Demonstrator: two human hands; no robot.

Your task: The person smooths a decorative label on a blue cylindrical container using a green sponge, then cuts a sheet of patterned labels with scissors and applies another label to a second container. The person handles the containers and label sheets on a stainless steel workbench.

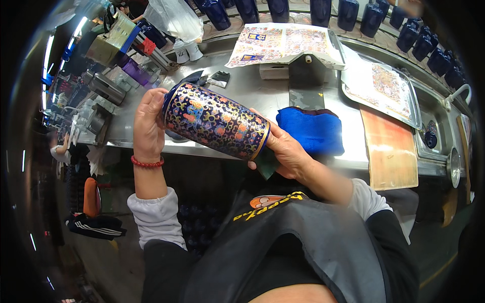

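Note:
A dark blue vase (217, 121), covered in a colourful floral pattern with gold edging, is held tilted nearly on its side above the front edge of a metal worktable (242, 86). My left hand (150, 113), with a red bead bracelet at the wrist, grips its narrower neck end. Around the wide base end, my right hand (287, 151) is closed, with some fingers hidden behind the vase. A dark green flat piece (267, 164) shows beside the right hand's fingers; whether that hand holds it is unclear. A folded blue cloth (309, 130) lies just right of the vase.
Printed pattern sheets (283, 43) lie on a stand at the back. To the right are a tray (384, 91) with another sheet, an orange board (389, 149) and a sink (437, 129). Plain blue bottles (278, 11) line the far side. White bottles (187, 50) stand back left.

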